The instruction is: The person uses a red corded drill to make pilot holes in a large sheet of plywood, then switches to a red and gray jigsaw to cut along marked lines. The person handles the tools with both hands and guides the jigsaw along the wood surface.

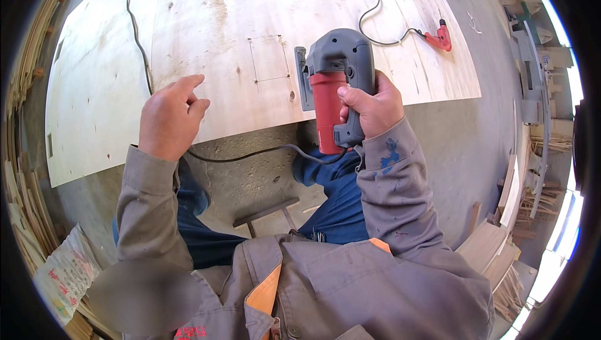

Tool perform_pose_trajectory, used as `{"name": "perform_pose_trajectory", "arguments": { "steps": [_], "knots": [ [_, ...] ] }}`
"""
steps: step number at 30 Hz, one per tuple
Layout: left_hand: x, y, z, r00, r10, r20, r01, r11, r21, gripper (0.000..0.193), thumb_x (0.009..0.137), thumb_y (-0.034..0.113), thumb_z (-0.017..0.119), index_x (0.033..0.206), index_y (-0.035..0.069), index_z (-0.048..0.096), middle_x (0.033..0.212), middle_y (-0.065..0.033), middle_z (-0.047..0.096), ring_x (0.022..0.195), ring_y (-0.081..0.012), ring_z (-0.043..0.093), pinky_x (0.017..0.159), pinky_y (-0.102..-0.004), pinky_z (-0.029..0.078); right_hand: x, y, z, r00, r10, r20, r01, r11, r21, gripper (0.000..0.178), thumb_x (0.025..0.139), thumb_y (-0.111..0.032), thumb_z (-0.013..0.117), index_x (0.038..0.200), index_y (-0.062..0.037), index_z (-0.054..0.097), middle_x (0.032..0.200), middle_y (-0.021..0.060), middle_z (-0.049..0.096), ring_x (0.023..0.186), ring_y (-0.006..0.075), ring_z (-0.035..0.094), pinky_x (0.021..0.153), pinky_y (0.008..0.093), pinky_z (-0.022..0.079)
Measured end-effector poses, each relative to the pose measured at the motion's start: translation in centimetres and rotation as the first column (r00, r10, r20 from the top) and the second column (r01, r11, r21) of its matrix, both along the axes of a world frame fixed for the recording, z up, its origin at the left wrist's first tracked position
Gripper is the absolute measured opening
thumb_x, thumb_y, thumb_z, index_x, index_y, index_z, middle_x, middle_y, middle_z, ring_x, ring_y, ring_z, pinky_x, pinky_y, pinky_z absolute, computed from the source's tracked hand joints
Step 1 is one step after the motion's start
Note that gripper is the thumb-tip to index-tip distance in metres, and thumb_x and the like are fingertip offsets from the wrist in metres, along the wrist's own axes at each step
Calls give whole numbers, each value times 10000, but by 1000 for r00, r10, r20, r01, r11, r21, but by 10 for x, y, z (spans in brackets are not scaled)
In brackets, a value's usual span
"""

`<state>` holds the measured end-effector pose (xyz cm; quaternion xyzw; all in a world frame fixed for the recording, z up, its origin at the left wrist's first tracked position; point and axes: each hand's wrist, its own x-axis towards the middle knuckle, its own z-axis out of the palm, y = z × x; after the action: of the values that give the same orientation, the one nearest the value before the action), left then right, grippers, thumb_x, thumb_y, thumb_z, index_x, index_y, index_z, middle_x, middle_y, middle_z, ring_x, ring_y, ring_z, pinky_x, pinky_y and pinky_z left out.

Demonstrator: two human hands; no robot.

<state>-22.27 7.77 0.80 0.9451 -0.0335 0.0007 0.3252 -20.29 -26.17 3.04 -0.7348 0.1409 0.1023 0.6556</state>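
Observation:
My right hand (374, 107) is wrapped round the handle of a red and grey jigsaw (328, 105), lifted near the front edge of a plywood sheet (206, 99). The jigsaw's metal base plate (303, 80) faces left, and its blade cannot be made out. On the plywood is a pencilled rectangle (271, 58) with small dark spots at its corners. My left hand (170, 118) is over the sheet's front part, holding nothing, with forefinger and thumb apart. A dark power cord (238, 156) runs from the jigsaw's rear past my left wrist.
A red drill (440, 36) with its cord lies at the sheet's right end. Another stretch of black cord (133, 24) crosses the left part. Stacked boards (488, 249) stand at the right, and a printed white sack (67, 271) lies at the lower left.

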Motion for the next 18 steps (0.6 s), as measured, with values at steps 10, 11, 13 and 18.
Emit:
{"name": "perform_pose_trajectory", "arguments": {
  "steps": [10,11,13,18],
  "knots": [
    [-15,3,4,998,-26,-60,29,999,44,424,873,146,763,1270,19,683,1108,-180,726,972,-334,703,843,-418,563,-6,25,-9,996,86,-22,-85,996,15,301,905,-83,734,1116,65,580,841,106,646,625,161,636,545,330,553],
    [-16,5,8,998,-24,-62,26,999,38,409,879,158,755,1257,15,687,1113,-191,728,1007,-359,708,857,-437,564,-6,30,-10,995,97,-22,-96,995,28,301,909,-83,732,1122,65,579,843,107,647,625,160,635,549,329,554],
    [-17,9,11,999,-6,-52,8,999,36,405,879,158,756,1251,11,688,1114,-192,729,1006,-361,709,857,-439,564,-9,38,-13,993,116,-32,-114,993,42,297,914,-77,726,1129,64,577,845,105,647,626,158,633,558,327,556],
    [-22,22,18,999,32,-29,-32,999,31,397,882,169,752,1238,5,689,1106,-194,730,994,-372,708,857,-442,564,-10,53,-25,989,118,-87,-104,984,145,266,923,-40,701,1136,45,565,837,110,641,627,173,641,568,335,572]
  ]
}}
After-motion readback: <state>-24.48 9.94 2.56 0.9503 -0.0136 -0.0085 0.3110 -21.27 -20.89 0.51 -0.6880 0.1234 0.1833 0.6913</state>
